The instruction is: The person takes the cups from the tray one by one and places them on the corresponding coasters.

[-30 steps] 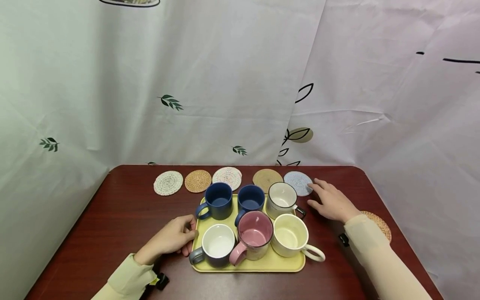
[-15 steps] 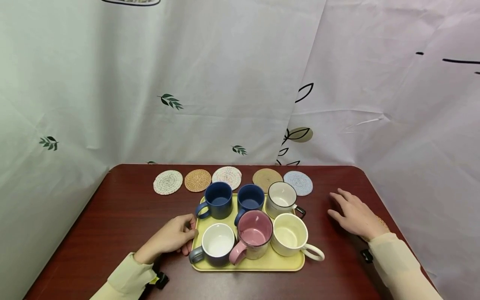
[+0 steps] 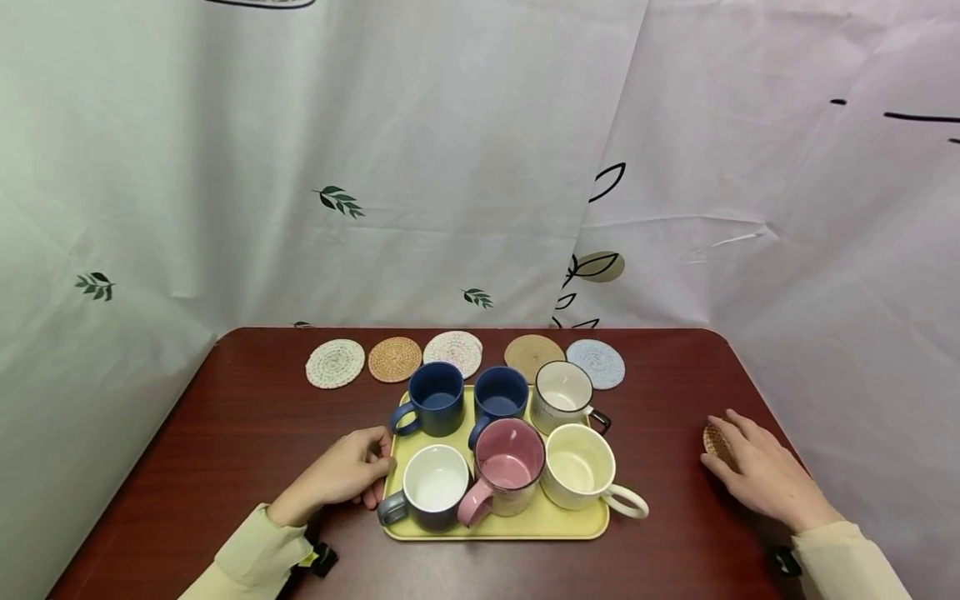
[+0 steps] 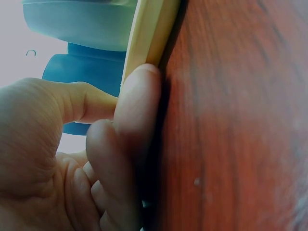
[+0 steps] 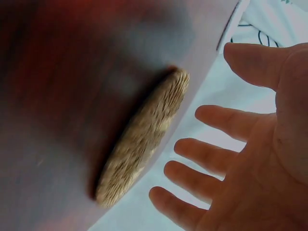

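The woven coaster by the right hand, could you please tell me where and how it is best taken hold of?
Probably by opposite edges of its rim, thumb on one and fingers on the other, coming down from above: the woven coaster is a thin disc lying flat on the table, with no handle. The right hand, open over it, seems well placed.

Wrinkled white fabric bkdrop (image 3: 450, 125), grn leaf prints (image 3: 341, 202), round-cornered red-brn tbl (image 3: 247, 433)
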The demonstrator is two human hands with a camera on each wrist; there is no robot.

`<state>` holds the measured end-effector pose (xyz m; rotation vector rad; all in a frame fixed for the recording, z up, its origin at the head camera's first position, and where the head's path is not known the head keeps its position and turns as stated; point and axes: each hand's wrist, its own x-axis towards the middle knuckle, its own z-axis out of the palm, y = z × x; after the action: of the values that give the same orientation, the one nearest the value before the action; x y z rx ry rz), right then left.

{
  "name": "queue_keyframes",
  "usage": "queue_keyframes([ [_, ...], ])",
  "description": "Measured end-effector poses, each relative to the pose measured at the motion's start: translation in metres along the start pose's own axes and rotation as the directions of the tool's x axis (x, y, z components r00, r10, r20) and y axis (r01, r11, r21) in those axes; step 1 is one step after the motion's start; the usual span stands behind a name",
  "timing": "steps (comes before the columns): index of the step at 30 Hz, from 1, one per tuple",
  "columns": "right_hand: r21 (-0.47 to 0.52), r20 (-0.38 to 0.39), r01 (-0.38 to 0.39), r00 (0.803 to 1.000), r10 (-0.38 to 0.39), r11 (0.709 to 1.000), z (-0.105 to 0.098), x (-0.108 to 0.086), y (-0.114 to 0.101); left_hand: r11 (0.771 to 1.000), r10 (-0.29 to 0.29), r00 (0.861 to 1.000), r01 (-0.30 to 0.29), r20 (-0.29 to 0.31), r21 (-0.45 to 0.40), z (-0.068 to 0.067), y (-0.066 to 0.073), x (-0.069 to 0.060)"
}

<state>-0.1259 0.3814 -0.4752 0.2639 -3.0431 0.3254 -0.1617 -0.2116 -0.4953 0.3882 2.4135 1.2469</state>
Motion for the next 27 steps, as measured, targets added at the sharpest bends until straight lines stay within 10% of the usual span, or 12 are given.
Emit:
queue_keyframes([
  [27, -0.018, -0.013, -0.013, 1.000, 0.013, 1.000, 0.005, -0.013, 0.011, 1.000, 0.002, 1.000, -0.002, 0.005, -0.008, -0.001, -0.001, 0.000],
])
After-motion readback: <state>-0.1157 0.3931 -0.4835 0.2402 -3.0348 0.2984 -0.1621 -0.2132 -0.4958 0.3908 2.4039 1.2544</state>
